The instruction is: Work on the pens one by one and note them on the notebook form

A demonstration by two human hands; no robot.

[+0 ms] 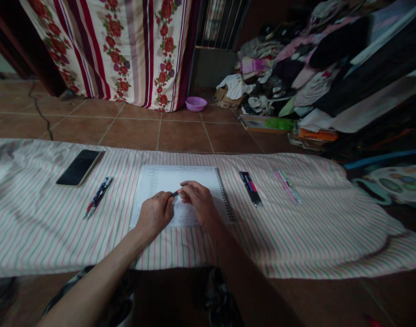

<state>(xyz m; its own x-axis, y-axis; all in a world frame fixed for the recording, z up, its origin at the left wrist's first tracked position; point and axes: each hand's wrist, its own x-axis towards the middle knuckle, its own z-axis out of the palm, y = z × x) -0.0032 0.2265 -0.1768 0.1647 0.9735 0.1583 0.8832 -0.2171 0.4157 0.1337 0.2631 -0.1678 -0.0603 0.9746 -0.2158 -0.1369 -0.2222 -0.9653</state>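
Between my two hands is a dark pen (175,193) with an orange-pink end, held just above an open spiral notebook (190,172). My left hand (156,210) is closed round the dark end. The fingers of my right hand (198,196) pinch the orange-pink end. The notebook lies flat, its black spiral on the right, with faint lines or writing on the page. To the right of it are several dark pens (250,188) side by side, and beyond them pink and light-coloured pens (287,186). A bunch of pens (98,197) lies to the left.
A striped cloth (296,245) covers the low surface under everything. At its back left rests a phone (80,168). Past the far edge are a tiled floor, a pink basin (196,104) and a flowered curtain (126,54). Clothes (289,68) are heaped at the back right.
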